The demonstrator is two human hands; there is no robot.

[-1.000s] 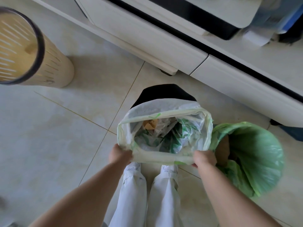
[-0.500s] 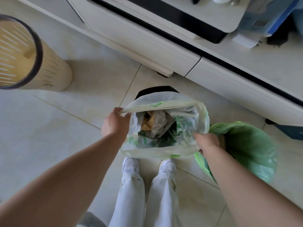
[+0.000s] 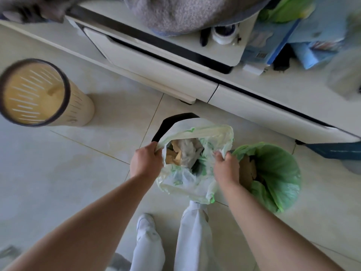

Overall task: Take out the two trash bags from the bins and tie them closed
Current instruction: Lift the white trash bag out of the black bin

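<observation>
From the head view, my left hand [image 3: 146,163] pinches the rim of the thin white translucent plastic trash bag [image 3: 187,182] at nine o'clock, and my right hand [image 3: 226,167] pinches it at three, so the mouth stays spread and the load hangs evenly. The bag sits partly over the black bin [image 3: 166,124], its mouth facing up at me, long axis roughly vertical. At three o'clock of it stands the green-lined round bin [image 3: 279,173], bag not yet lifted.

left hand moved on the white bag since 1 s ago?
Yes. The left hand went from the white trash bag's near rim to its left side, farther from the person's feet, nearer the black bin.
</observation>
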